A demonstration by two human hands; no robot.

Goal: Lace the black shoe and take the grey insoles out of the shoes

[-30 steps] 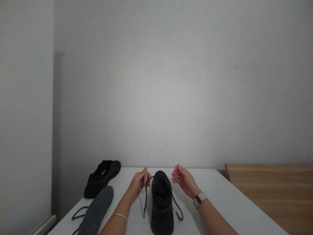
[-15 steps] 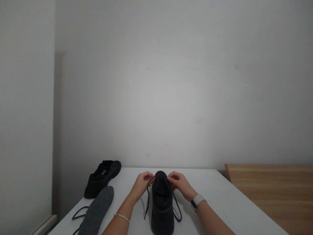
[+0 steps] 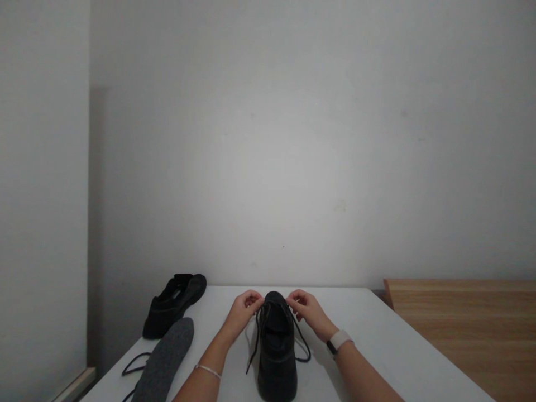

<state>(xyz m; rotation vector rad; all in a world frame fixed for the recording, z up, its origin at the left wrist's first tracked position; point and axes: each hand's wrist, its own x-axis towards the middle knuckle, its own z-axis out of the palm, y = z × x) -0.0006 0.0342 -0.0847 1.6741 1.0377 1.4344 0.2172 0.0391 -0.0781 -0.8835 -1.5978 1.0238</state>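
Left hand [image 3: 246, 307] and right hand [image 3: 305, 308] pinch the lace [image 3: 253, 354] at the black shoe's [image 3: 277, 368] far end; both ends hang untied.

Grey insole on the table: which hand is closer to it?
Left. The left hand is to the right of the grey insole, apart from it, near the black lace-up shoe's toe; the right hand is farther, on that shoe's other side.

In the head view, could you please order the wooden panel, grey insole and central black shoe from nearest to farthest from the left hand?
1. Central black shoe, just right of the left hand.
2. Grey insole, lower left.
3. Wooden panel, far right.
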